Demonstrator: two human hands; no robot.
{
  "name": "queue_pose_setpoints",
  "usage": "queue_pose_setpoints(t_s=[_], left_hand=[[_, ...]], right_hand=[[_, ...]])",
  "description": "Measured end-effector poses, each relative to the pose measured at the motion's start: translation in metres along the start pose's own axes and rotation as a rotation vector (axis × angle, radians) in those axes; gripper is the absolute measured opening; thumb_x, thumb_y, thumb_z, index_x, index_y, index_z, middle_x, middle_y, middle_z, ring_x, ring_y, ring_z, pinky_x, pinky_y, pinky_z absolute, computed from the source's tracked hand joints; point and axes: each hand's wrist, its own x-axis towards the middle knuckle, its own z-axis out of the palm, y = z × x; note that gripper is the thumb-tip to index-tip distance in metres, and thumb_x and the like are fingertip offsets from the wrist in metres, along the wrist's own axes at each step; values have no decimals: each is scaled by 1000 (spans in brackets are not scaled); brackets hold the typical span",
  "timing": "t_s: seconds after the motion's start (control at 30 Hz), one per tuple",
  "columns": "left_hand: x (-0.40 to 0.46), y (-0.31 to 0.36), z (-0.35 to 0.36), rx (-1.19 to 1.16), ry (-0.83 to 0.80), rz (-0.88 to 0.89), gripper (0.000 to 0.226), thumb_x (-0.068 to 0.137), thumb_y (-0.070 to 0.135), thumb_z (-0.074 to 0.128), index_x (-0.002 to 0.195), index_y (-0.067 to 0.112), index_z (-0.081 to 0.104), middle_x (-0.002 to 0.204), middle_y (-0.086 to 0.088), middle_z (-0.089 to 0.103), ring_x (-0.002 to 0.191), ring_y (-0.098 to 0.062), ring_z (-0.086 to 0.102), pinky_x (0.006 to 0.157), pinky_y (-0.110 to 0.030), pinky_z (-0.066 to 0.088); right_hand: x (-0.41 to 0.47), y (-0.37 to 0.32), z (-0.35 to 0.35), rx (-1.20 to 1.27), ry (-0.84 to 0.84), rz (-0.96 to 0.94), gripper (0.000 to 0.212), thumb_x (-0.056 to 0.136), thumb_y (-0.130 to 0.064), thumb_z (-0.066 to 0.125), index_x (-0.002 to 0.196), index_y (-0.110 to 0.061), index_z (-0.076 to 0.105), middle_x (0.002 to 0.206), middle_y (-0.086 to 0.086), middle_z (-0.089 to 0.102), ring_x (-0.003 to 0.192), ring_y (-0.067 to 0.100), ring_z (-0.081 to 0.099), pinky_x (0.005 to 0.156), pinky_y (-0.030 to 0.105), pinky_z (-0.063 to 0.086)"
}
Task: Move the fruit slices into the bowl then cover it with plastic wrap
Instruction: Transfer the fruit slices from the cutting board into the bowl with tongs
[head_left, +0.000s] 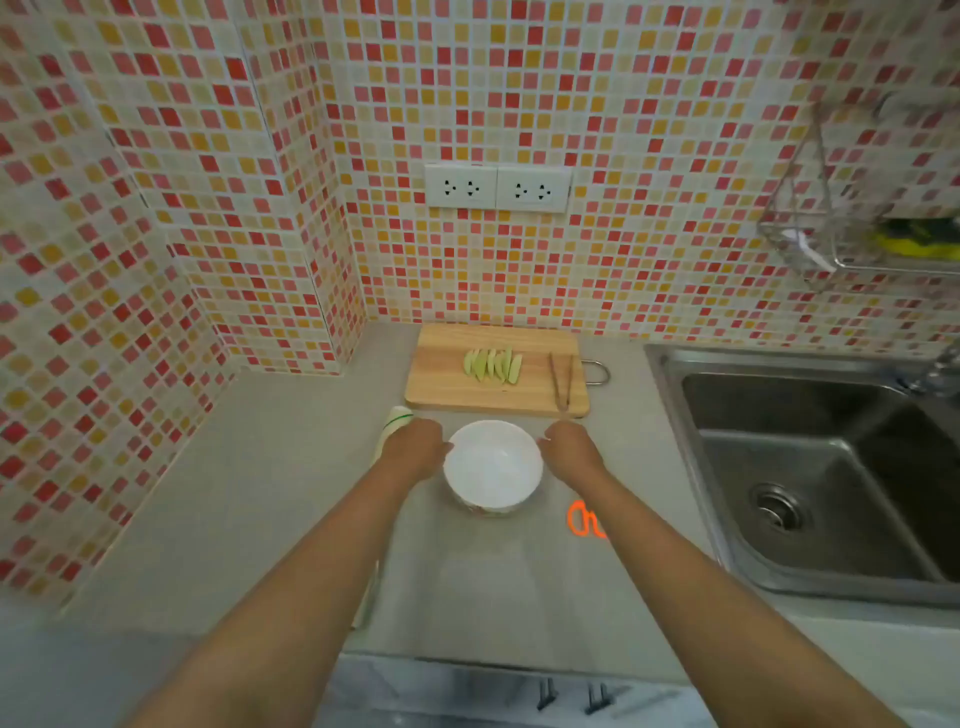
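a white bowl (492, 462) stands on the grey worktop (270, 493) close in front of the person, and nothing shows inside it. both hands reach out to it, one on each side. the left hand (415, 447) lies against the bowl's left rim and the right hand (570, 448) against its right rim; the fingers of both bend down toward the rim, but they are turned away from the camera, so whether they actually clasp the bowl or only touch it cannot be told. the fruit slices (492, 365), pale green and laid side by side in a short row, lie on a wooden cutting board (447, 384) just beyond the bowl, toward the tiled wall (519, 104). on the right part of the same board lies a pair of wooden tongs (562, 382), apart from the slices, and a metal loop handle (600, 371) sticks out from the board's right edge. a roll of plastic wrap (392, 428) lies on the worktop just left of the left hand, partly hidden under the left forearm. orange-handled scissors (584, 518) lie on the worktop to the right of the bowl, partly under the right forearm. a steel sink (810, 467) is set into the worktop further right. two white wall sockets (496, 188) sit on the tiles above the board, and a wire rack (852, 223) holding something yellow hangs at the upper right.
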Motion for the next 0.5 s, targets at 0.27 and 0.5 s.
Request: queue_pose_setpoints(t_s=[0.27, 0.5], left_hand=[[6, -4, 28, -457, -52, -79, 31, 96, 10, 45, 91, -13, 64, 85, -34, 69, 77, -43, 70, 72, -47, 59], [47, -6, 16, -514, -4, -26, 22, 93, 8, 45, 79, 0, 59, 65, -17, 63, 59, -30, 61, 65, -42, 56]], right_hand=[[3, 10, 24, 138, -28, 143, 31, 93, -13, 47, 101, 12, 63, 107, 30, 66, 100, 44, 64, 86, 47, 54], [41, 5, 20, 243, 41, 168, 28, 90, -9, 45, 92, 12, 64, 92, 29, 68, 78, 41, 67, 72, 43, 55]])
